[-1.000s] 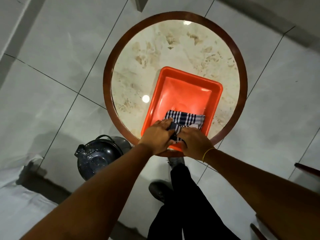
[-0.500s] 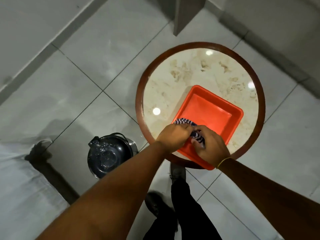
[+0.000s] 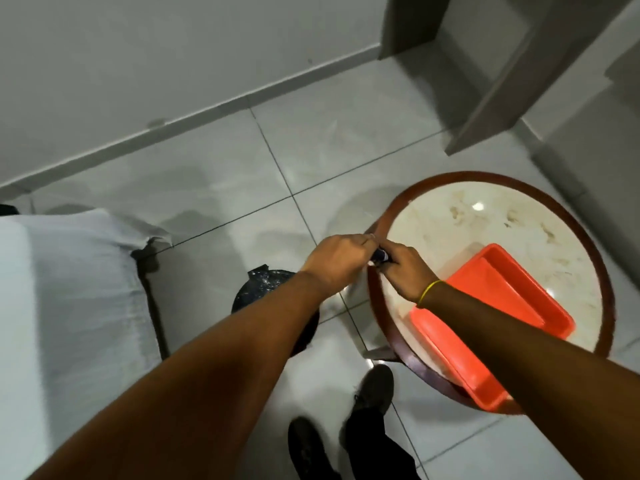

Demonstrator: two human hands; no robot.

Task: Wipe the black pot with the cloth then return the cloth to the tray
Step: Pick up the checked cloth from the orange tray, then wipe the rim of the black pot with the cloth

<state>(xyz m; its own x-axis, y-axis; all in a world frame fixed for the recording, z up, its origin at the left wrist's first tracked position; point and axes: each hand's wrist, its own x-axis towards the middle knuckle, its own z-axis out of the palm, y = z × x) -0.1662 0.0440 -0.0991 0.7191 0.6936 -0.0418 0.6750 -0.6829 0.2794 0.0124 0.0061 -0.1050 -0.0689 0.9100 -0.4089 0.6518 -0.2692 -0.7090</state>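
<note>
The black pot [image 3: 265,284] stands on the tiled floor, left of the round table, and my left forearm hides most of it. My left hand [image 3: 337,259] and my right hand [image 3: 403,271] meet above the table's left edge, both closed on the checked cloth [image 3: 380,255]. Only a small dark bunch of the cloth shows between the fingers. The orange tray [image 3: 485,299] lies on the table to the right with nothing visible in it, partly under my right forearm.
The round marble-topped table [image 3: 485,216] has a dark wooden rim. A bed with a white sheet [image 3: 69,289] fills the left side. A wall runs along the back, with a grey door frame [image 3: 485,98] at the upper right. My shoes [image 3: 374,393] stand on the floor below.
Both hands lifted the cloth out of the tray and carried it left to the table's edge, bunching it up. The view swung left, bringing the bed and wall into sight.
</note>
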